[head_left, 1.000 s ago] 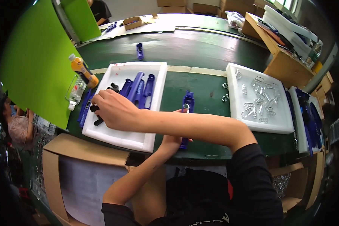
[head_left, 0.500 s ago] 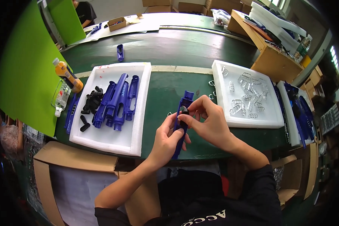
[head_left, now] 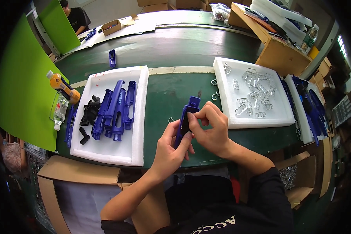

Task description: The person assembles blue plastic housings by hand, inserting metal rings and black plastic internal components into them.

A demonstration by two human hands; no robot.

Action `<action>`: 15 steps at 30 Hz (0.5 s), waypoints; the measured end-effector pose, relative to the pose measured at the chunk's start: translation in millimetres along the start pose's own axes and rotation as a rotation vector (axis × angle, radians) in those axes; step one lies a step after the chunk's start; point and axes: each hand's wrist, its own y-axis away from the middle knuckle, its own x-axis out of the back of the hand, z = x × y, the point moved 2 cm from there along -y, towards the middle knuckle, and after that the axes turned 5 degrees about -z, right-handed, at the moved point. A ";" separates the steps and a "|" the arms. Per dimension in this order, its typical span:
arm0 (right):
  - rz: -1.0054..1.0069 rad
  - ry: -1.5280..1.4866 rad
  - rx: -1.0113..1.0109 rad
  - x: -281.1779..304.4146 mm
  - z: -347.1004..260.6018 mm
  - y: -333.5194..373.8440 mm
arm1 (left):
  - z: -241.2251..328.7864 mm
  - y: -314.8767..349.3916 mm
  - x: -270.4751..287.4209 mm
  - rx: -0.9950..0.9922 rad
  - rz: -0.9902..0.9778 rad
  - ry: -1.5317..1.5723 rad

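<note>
A long blue plastic housing (head_left: 193,103) is held at a tilt over the green table's near side. My left hand (head_left: 168,152) is closed around its lower part, with the thumb lying along it. In the housing's hollow sits a black plastic piece (head_left: 184,127), partly covered by fingers. The thumb of my right hand (head_left: 212,130) presses near the top of that piece. The other right fingers are curled beside the housing's edge; whether they pinch the black piece is hidden.
On the left, a white foam tray (head_left: 139,117) holds blue housings (head_left: 115,111) and black pieces (head_left: 90,111). To the right, another foam tray (head_left: 222,97) holds clear plastic parts (head_left: 257,87). Bottles (head_left: 64,87) stand far left. One blue housing (head_left: 112,58) lies farther back. Across the table sits a person (head_left: 77,17).
The black piece now lies flatter inside the housing, and my right thumb has shifted onto it. My view has turned slightly; the person at the back shows more.
</note>
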 end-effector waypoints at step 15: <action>-0.046 0.053 0.084 -3.7 4.0 3.1 | -0.3 0.0 2.5 0.042 -0.003 0.037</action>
